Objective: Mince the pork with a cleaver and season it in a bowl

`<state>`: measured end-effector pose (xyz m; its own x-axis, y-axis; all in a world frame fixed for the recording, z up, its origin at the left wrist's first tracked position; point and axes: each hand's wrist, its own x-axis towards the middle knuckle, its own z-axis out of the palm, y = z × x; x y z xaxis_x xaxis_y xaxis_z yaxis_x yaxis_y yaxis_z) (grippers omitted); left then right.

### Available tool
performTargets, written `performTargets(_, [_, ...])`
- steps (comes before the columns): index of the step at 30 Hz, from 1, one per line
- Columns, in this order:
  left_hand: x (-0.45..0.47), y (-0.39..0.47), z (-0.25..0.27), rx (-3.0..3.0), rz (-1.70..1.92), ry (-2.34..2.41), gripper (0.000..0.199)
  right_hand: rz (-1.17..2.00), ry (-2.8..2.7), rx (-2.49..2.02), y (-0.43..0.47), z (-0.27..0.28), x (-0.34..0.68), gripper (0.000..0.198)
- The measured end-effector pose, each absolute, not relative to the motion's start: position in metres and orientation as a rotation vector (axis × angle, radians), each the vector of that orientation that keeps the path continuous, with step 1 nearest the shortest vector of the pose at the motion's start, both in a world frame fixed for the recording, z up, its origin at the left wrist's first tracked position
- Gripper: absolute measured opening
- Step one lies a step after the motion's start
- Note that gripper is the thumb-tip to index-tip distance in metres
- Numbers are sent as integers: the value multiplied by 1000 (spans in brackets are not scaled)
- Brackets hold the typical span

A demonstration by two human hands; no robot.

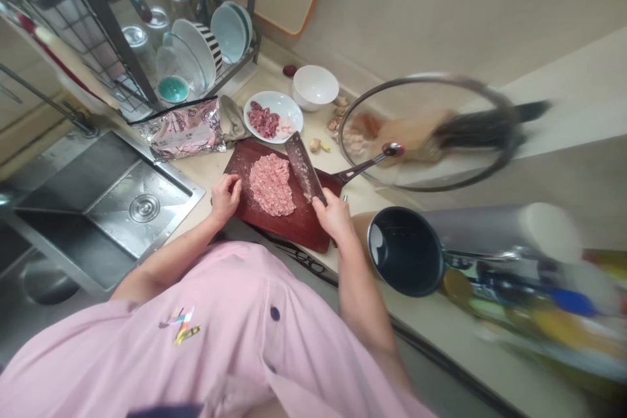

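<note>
The mince (pixel 272 185) lay in a flat, pink heap near the middle of the dark red board (pixel 306 227), on the counter. To its right was the cleaver (pixel 304 166), its blade slanting across the board toward the far side, with bits of meat stuck to it. The right hand (pixel 334 217) had its fingers closed around the handle, at the board's right edge. The left hand (pixel 226 198) was at the left edge, fingers curled in; whether they gripped the edge I could not tell. Just beyond the board stood a plate (pixel 280 100) with red meat (pixel 263 119) on its left and paler pieces on its right, and beyond that a white bowl (pixel 316 102). A spoon (pixel 365 166) extended right from the board's right corner. Farther right were a blurred glass lid (pixel 431 80) and, nearer, a dark pot (pixel 406 251). On the left were a shiny bag (pixel 186 127) and the sink (pixel 112 189).
</note>
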<state>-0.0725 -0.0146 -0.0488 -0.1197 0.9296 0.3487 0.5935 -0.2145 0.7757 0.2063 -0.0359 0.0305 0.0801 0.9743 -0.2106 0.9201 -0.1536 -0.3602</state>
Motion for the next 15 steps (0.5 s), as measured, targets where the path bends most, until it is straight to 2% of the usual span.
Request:
performTargets(8, [-72,-14,-48,1798,1259,1687,17,559,-2084,-2143,-13,8,223,30])
performTargets(15, [-73,-12,-48,1813,1278,1681,17,601,-2282,-1971,22,23,198,26])
